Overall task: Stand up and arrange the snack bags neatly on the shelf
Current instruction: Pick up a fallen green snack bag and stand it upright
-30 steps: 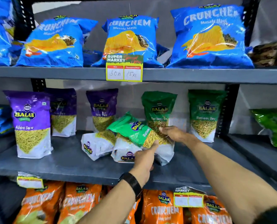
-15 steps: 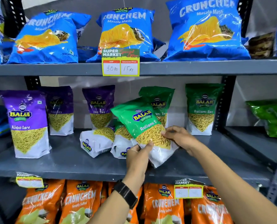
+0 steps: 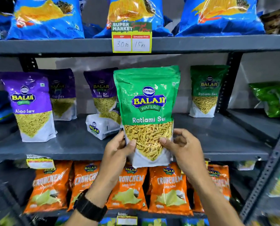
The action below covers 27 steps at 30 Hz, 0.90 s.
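A green Ratlami Sev bag (image 3: 146, 101) is held upright in front of the middle shelf (image 3: 70, 144), its base just past the shelf's front edge. My left hand (image 3: 118, 147) grips its lower left side and my right hand (image 3: 183, 145) its lower right side. Behind it a purple Aloo Sev bag (image 3: 101, 124) lies fallen on its side. Three purple Aloo Sev bags stand upright: front left (image 3: 29, 106), back left (image 3: 62, 95) and back middle (image 3: 101, 88). Another green Ratlami Sev bag (image 3: 206, 90) stands at the back right.
Blue Crunchem bags (image 3: 44, 18) fill the top shelf, with a price tag (image 3: 132, 38) clipped to its edge. Orange Crunchem bags (image 3: 168, 188) line the shelf below. A dark perforated upright (image 3: 266, 173) runs down the right. Shiny green bags (image 3: 273, 98) sit on the neighbouring shelf.
The green Ratlami Sev bag was lifted from the fallen pile, turned upright and brought toward me. Both hands now grip its lower sides. The view has moved closer to the shelf.
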Available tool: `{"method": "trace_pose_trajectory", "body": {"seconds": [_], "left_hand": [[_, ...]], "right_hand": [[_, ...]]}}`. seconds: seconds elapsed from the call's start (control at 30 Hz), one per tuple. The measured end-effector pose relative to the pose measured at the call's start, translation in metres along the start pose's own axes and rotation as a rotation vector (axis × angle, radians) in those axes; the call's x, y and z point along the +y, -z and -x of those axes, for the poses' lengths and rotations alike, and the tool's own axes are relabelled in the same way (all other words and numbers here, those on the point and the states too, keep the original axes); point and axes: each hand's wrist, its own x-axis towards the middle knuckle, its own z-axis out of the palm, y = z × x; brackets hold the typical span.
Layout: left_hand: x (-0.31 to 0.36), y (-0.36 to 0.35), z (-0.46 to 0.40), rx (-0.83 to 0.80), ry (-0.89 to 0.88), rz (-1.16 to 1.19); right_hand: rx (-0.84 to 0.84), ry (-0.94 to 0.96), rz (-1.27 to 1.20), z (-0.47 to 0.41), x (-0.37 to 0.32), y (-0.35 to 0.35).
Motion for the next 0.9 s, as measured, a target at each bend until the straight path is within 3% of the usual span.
{"method": "trace_pose_trajectory", "body": {"seconds": [0.53,0.9], "left_hand": [[0.009,-0.005,0.004,-0.06,-0.009,-0.073],[-0.043,-0.129,-0.104,-0.155,-0.07,-0.224]], "right_hand": [[0.031,-0.01,-0.026,0.01,-0.002,0.008],[0.189,-0.067,-0.096,-0.099,0.051,0.087]]}}
